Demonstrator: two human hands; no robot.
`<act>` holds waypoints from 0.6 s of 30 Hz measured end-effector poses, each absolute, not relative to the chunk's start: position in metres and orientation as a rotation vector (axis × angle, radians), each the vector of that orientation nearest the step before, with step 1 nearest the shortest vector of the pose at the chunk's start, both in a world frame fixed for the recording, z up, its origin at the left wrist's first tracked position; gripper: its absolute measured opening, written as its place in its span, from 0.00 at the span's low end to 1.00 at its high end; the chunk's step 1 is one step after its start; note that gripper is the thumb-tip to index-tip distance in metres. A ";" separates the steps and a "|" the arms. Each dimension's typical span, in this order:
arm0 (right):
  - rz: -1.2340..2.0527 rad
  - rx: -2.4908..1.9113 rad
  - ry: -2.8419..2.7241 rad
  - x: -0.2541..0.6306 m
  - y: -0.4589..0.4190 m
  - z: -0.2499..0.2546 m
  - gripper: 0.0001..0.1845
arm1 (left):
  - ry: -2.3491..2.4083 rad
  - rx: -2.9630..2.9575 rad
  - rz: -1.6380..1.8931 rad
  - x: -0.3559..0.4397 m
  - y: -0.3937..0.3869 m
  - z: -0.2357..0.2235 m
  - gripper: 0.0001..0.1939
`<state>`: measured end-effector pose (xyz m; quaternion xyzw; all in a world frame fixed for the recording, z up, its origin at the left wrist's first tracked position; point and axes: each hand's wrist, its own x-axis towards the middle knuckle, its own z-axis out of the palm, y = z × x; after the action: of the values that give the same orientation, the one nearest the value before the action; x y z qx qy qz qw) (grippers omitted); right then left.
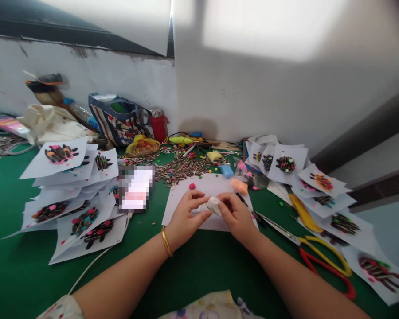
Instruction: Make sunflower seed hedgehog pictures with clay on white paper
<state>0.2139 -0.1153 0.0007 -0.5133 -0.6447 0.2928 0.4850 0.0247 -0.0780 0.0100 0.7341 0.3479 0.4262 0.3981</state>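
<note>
In front of me my right hand (236, 215) pinches a small, soft white lump (214, 205), perhaps clay or a crumpled wrapper; I cannot tell which. My left hand (190, 212) has its thumb and index fingertips at the lump's left edge, closed in on it. Both hands are just above a white sheet of paper (176, 206) lying on the green table (186, 274). A pink-red ball (192, 186) rests on that sheet. Beyond it lie an orange lump (239, 186), a blue lump (226, 171) and a yellow lump (214, 156).
Paper sheets with seed pictures pile up left (83, 239) and right (349, 226). Large scissors (319, 254) and a yellow-handled cutter (304, 208) lie right. A phone (136, 190) with a cable is left. Loose striped seeds (179, 170), a bag (119, 119) and a red flask (158, 126) stand behind.
</note>
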 end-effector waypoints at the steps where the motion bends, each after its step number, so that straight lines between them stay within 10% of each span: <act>1: 0.716 -1.250 -1.579 0.213 -0.116 0.000 0.08 | 0.887 1.802 1.055 0.025 -0.078 0.009 0.16; 18: 0.640 -1.192 -1.765 0.204 -0.120 0.003 0.04 | 0.908 1.791 1.083 0.025 -0.084 0.012 0.10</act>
<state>0.2042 -0.1200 0.0035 -0.4807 -0.7115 0.2582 0.4428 0.0248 -0.0840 0.0117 0.7135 0.3619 0.4314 0.4169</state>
